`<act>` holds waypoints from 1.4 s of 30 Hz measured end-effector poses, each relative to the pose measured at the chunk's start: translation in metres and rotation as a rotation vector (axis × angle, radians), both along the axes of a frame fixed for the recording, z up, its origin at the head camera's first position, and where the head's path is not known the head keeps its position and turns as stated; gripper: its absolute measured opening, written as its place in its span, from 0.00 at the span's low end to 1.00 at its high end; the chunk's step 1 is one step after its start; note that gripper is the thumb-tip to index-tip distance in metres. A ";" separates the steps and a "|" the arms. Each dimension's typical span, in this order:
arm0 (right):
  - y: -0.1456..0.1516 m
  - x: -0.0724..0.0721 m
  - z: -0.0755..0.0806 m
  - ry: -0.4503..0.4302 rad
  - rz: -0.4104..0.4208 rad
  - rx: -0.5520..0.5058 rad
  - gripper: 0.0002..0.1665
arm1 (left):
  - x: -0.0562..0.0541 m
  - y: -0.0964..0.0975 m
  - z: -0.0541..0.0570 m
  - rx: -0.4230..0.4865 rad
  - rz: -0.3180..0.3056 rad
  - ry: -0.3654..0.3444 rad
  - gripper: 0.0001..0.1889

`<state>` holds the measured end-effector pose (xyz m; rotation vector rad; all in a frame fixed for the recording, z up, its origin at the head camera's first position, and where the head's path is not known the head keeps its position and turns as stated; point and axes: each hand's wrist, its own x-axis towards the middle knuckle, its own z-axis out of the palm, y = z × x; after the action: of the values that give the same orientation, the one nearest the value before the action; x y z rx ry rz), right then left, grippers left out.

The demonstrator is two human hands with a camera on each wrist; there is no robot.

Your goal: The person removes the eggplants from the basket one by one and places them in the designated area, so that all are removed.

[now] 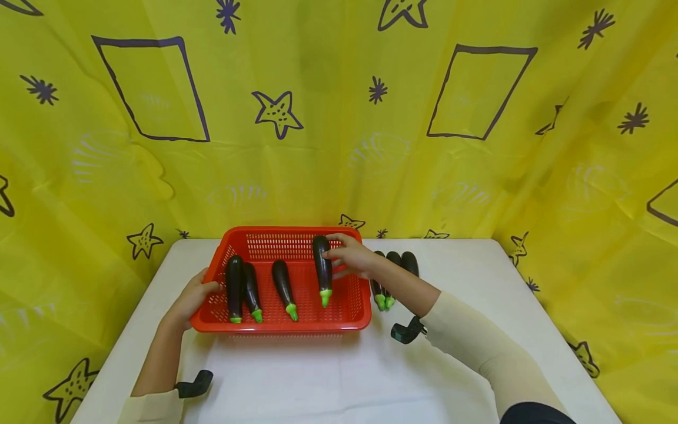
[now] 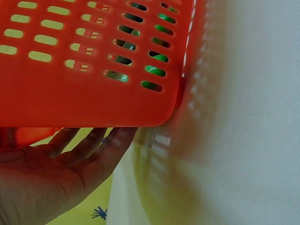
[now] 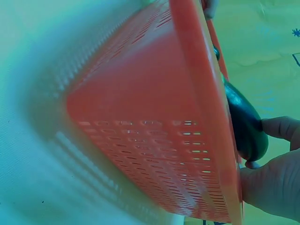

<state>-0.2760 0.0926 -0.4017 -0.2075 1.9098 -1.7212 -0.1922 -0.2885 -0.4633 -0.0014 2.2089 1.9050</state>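
Note:
A red plastic basket (image 1: pixel 311 327) with slotted walls stands on the white table. My left hand (image 1: pixel 193 297) grips its left rim, the thumb over the edge; in the left wrist view the fingers of my left hand (image 2: pixel 70 164) lie against the basket's outside. Three dark eggplants with green stems lie inside, among them a middle eggplant (image 1: pixel 283 285) and a leftmost eggplant (image 1: pixel 234 288). My right hand (image 1: pixel 349 254) pinches another eggplant (image 1: pixel 322 265) at the basket's right side, stem towards me. In the right wrist view, this eggplant (image 3: pixel 246 124) shows above the rim, between thumb and fingers.
Right of the basket, partly behind my right forearm, three more eggplants (image 1: pixel 409 262) lie side by side on the white table (image 1: pixel 466 265). A yellow patterned curtain (image 1: pixel 328 165) hangs behind and along both sides. Each wrist carries a small black camera (image 1: pixel 195 384).

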 end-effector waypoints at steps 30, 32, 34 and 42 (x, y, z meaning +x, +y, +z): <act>0.044 0.007 0.009 0.185 -0.076 -0.047 0.36 | 0.002 0.001 0.003 0.006 -0.004 0.016 0.27; 0.048 0.007 0.007 0.187 -0.085 -0.053 0.36 | 0.001 0.001 0.003 0.009 0.004 0.012 0.28; 0.052 0.007 0.006 0.188 -0.093 -0.058 0.36 | 0.001 0.001 0.003 0.008 0.004 0.010 0.28; 0.067 0.008 0.006 0.188 -0.113 -0.055 0.36 | 0.002 0.002 0.004 0.004 0.004 -0.002 0.29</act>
<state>-0.2682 0.1596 -0.3959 -0.2971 2.0434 -1.8886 -0.1903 -0.2861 -0.4596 -0.0075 2.2052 1.9108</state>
